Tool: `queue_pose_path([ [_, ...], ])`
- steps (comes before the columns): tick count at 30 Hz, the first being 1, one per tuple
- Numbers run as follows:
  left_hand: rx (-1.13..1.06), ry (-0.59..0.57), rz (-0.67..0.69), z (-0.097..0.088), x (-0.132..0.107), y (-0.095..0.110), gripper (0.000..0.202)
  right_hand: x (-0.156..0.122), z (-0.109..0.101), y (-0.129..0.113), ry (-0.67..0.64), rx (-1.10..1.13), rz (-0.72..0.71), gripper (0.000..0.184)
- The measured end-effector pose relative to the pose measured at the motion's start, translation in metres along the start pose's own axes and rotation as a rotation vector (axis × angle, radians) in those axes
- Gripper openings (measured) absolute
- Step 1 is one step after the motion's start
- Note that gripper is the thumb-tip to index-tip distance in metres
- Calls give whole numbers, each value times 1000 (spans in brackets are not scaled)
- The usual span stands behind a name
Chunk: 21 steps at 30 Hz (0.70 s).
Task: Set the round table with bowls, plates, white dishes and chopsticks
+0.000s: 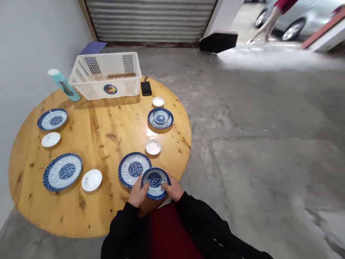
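Note:
Both of my hands grip a blue-and-white patterned bowl (155, 181) near the table's front edge. My left hand (138, 194) clasps its left rim and my right hand (173, 190) its right rim, fingers curled on it. The bowl overlaps the near edge of a blue-and-white plate (132, 167) lying on the round wooden table (102, 133). A small white saucer (153, 147) sits just beyond that plate.
Farther back is a plate with a bowl on it (160, 118), another white saucer (158, 101), a black phone (146, 88) and a white plastic basket (106, 75). Two more plates (62, 171) (52, 119), two saucers (92, 180) (51, 139) and a teal bottle (64, 85) stand left.

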State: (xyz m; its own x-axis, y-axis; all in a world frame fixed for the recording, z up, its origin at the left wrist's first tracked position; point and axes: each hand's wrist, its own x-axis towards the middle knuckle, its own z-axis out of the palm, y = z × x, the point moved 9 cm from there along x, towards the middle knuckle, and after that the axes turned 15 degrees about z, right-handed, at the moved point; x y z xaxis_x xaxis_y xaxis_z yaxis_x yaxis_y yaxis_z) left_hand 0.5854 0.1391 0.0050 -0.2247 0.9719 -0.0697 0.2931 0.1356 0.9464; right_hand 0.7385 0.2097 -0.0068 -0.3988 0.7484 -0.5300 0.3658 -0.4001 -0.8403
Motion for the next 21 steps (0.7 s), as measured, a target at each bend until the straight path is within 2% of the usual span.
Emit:
queue_pose_path([
  [3,14,-17,37,31,16,16,41,0,-36,3,17,33,-2,34],
  [5,11,-46,41,60,29,29,38,0,-68,5,33,40,-5,35],
  [11,-66,-121,44,174,71,72,36,-2,-191,17,104,66,37,42],
  [16,-59,-180,22,267,101,95,39,-9,-290,26,159,68,86,40],
  [19,-22,-227,22,305,115,105,38,-12,-333,29,202,55,111,39],
  [21,2,-236,16,320,123,110,38,-9,-352,29,218,45,125,38],
])
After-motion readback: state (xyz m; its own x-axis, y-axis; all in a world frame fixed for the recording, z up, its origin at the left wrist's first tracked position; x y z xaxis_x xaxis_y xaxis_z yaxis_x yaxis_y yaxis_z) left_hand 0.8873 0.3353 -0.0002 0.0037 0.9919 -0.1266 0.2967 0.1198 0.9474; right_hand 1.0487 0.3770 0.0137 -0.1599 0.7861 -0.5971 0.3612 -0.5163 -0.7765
